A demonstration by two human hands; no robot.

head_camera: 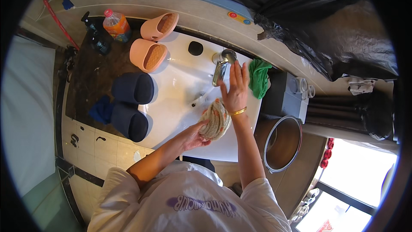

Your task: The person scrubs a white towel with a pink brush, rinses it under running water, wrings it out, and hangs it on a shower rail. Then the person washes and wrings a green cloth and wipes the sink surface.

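My left hand holds a bunched, pale knitted cloth with orange spots, above the near part of the white washbasin. My right hand is empty, its fingers stretched beside the chrome faucet; the thumb stands apart from the fingers. Whether the fingertips touch the faucet, I cannot tell. Just right of that hand a green cloth lies over the basin's edge. Below the faucet the drain area is partly visible.
Two peach slippers and two navy slippers rest along the basin's left side. Beyond them, on the dark counter, stand an orange-labelled bottle, dark pump bottles and a blue cloth. A round metal-rimmed bucket is at right.
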